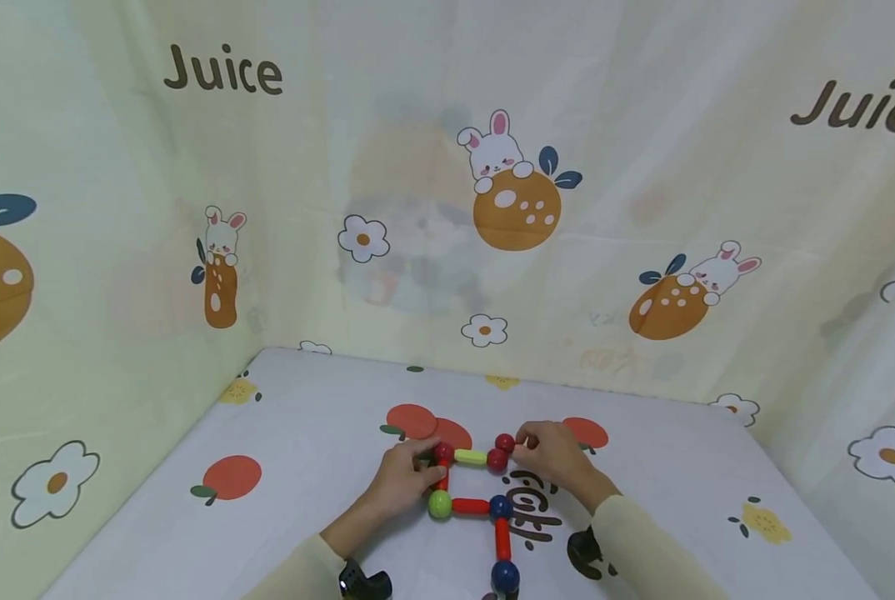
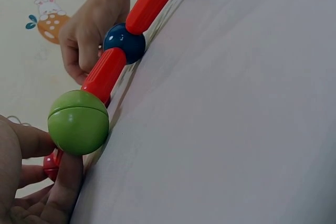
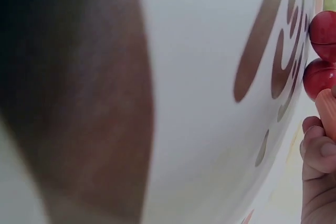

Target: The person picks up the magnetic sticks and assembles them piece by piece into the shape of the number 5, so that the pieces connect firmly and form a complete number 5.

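Note:
Magnetic-looking balls and rods form an open figure on the table. My left hand (image 1: 402,481) holds its left side, thumb and fingers around the red rod (image 1: 443,477) between a red ball (image 1: 443,452) and a green ball (image 1: 440,504). A yellow-green rod (image 1: 471,457) runs from that red ball to a second red ball (image 1: 497,460). Against it sits another red ball (image 3: 319,78), joined to an orange rod (image 3: 328,111) that my right hand (image 1: 560,457) pinches. From the green ball, a red rod (image 1: 471,507) leads to a blue ball (image 1: 501,507).
Another red rod (image 1: 502,540) extends toward the near edge, ending in a blue ball (image 1: 505,576). The white tabletop (image 1: 290,517) bears printed fruit and lettering. A printed curtain (image 1: 417,167) hangs behind and at both sides. A black wrist device (image 1: 363,581) is on my left wrist.

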`<state>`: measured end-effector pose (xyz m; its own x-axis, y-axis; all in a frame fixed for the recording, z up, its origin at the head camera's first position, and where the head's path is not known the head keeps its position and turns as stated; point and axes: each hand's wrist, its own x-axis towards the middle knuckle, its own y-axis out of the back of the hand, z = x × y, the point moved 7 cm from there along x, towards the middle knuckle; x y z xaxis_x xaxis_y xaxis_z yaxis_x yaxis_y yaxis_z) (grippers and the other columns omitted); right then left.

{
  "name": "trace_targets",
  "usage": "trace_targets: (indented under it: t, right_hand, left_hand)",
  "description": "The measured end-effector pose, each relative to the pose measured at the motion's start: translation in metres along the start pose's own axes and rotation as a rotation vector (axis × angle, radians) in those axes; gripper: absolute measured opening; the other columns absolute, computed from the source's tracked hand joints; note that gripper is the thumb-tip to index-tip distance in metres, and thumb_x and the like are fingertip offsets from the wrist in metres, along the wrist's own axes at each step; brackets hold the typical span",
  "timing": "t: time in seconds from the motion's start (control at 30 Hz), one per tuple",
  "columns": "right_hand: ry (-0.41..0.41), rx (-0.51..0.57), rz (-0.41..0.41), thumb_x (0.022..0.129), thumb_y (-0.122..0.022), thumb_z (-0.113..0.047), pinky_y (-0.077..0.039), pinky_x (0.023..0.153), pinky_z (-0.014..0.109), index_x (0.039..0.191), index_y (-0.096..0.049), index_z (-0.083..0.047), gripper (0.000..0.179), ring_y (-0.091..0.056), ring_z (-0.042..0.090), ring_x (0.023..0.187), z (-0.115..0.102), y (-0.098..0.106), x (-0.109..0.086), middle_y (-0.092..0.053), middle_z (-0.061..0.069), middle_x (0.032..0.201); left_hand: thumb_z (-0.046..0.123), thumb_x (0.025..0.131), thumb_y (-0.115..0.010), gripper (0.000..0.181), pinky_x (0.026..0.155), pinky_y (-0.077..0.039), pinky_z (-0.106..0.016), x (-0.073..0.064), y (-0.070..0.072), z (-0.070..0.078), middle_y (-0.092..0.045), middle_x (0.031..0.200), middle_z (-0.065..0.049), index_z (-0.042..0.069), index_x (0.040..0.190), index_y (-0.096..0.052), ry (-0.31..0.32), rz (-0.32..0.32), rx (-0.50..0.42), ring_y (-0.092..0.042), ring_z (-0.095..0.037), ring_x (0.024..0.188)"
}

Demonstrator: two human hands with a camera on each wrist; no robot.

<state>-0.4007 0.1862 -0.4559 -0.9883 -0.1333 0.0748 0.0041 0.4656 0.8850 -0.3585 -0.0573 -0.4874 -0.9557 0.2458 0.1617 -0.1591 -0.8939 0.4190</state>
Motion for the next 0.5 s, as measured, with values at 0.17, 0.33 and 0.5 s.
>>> trace_targets:
  t: [0.17, 0.33, 0.5]
  right_hand:
    - [-0.001, 0.037, 0.006, 0.086, -0.073, -0.020, -0.045, 0.057, 0.029, 0.096, -0.074, -0.016, 0.010, -0.053, 0.019, 0.072, 0.0015, 0.0033, -0.0031, -0.057, 0.001, 0.077]
    - [0.010, 0.047, 0.007, 0.086, -0.074, -0.020, -0.045, 0.055, 0.029, 0.097, -0.075, -0.015, 0.012, -0.052, 0.018, 0.071, 0.0041, 0.0024, -0.0053, -0.057, 0.000, 0.075]
    - [0.036, 0.057, 0.019, 0.086, -0.074, -0.020, -0.046, 0.055, 0.029, 0.099, -0.079, -0.016, 0.015, -0.052, 0.018, 0.074, 0.0006, 0.0039, -0.0079, -0.059, -0.002, 0.075]
  left_hand:
    - [0.014, 0.093, -0.073, 0.056, 0.056, -0.051, -0.023, 0.0004, 0.0015, -0.0005, -0.062, 0.126, -0.013, 0.003, 0.145, -0.054, 0.001, 0.010, 0.008, -0.056, -0.014, 0.065]
    - [0.014, 0.093, -0.073, 0.057, 0.056, -0.051, -0.023, -0.0001, 0.0007, -0.0015, -0.062, 0.129, -0.014, 0.003, 0.145, -0.054, 0.004, 0.006, 0.008, -0.057, -0.014, 0.065]
    - [0.013, 0.093, -0.073, 0.056, 0.056, -0.052, -0.023, -0.0006, 0.0004, -0.0002, -0.060, 0.132, -0.015, 0.003, 0.145, -0.054, 0.007, 0.008, 0.003, -0.057, -0.014, 0.065]
